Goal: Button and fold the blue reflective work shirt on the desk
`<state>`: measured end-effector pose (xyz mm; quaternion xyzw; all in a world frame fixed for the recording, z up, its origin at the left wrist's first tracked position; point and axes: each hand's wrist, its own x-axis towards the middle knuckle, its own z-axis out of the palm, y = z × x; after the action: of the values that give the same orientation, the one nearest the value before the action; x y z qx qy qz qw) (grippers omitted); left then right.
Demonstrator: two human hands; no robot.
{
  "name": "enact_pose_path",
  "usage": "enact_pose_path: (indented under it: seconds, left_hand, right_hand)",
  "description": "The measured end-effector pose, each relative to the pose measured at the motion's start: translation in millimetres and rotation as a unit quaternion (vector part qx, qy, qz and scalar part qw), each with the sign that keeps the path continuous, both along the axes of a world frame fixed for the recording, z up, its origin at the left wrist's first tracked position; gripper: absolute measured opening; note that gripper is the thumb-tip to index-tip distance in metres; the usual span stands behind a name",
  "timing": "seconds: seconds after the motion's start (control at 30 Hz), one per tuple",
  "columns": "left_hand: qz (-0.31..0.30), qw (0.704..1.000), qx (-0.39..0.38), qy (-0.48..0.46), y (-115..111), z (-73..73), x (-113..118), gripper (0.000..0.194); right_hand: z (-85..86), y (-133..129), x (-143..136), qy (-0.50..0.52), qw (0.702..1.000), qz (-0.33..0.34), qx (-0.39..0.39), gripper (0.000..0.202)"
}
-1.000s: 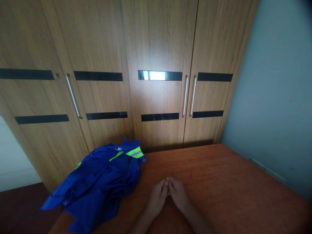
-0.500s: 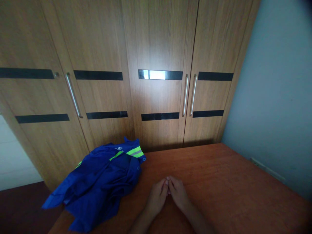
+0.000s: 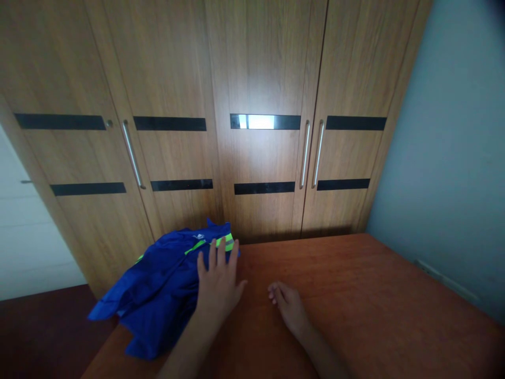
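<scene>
A crumpled dark-blue work jacket (image 3: pixel 158 284) with yellow-green and grey reflective bands lies in a heap at the left of the reddish-brown table (image 3: pixel 355 305). My left hand (image 3: pixel 219 281) is open, fingers spread and palm down, in front of the jacket's right side. It covers part of the reflective band; whether it touches the cloth I cannot tell. Over the middle of the table, to the right, my right hand (image 3: pixel 290 305) is closed with its fingers loosely curled, and nothing shows in it.
Behind the table stands a wooden wardrobe (image 3: pixel 264 216) with black strips and long metal handles, its doors closed. A pale wall (image 3: pixel 445 158) borders the table on the right. White furniture (image 3: pixel 31 237) and dark-red floor (image 3: pixel 51 331) show at the left.
My hands were together over the table. The left has parted from the right, moved left and forward to the jacket, and spread its fingers. The view has shifted slightly left.
</scene>
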<state>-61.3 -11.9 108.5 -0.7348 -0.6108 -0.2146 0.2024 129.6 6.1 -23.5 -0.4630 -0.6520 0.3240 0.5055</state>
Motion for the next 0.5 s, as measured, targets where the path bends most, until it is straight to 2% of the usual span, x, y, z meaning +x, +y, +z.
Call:
enact_pose_path:
  seconds: [0.1,0.23,0.3,0.4,0.5]
  left_hand:
    - [0.092,0.994,-0.058,0.015,21,15.1,-42,0.102]
    - [0.164,0.967,-0.189,-0.044,50,6.9,-96,0.111]
    - [0.139,0.959,-0.234,-0.082,57,-1.3,-112,0.104]
    - [0.102,0.964,-0.223,-0.103,58,-8.4,-122,0.079]
    - [0.129,0.965,-0.198,-0.116,52,-7.9,-121,0.059]
  right_hand:
    - [-1.1,0,0,-0.001,1.000,-0.003,0.000,0.046]
    - [-2.9,1,-1,-0.004,1.000,-0.003,0.003,0.043]
    - [-3.7,1,-1,-0.005,1.000,-0.002,0.004,0.042]
    - [-4.4,2,-1,-0.007,1.000,0.000,0.005,0.041]
    - [-5.0,2,0,-0.006,1.000,0.006,0.004,0.042]
